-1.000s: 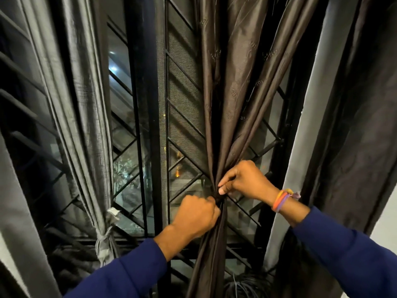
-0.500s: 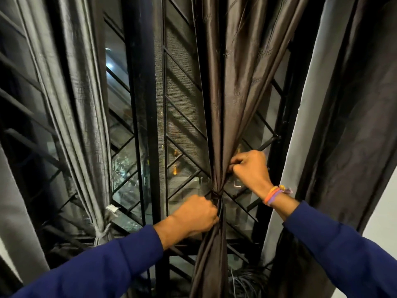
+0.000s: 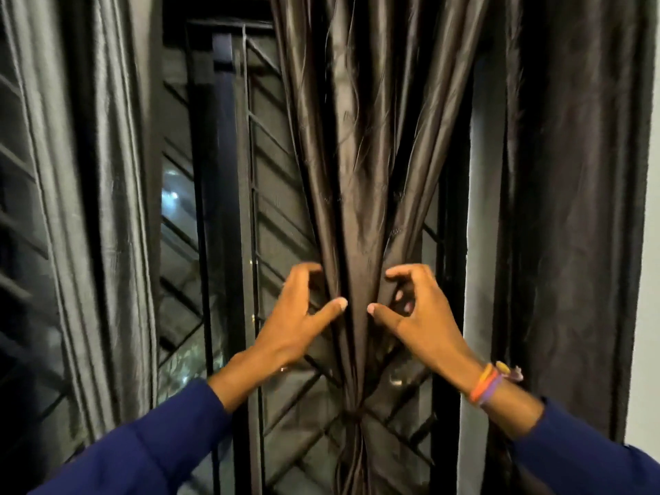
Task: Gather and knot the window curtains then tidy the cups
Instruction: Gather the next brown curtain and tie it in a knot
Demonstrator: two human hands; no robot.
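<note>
Knot done and both hands moving up off it, the left hand (image 3: 300, 316) and right hand (image 3: 416, 312) are pinching the brown curtain (image 3: 357, 173) folds above the knot (image 3: 353, 414), neatening before the cups.

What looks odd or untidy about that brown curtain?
Little. The brown curtain is cinched by a knot low down. Loose threads stray along its folds. The left hand and right hand pinch folds above the knot.
</note>
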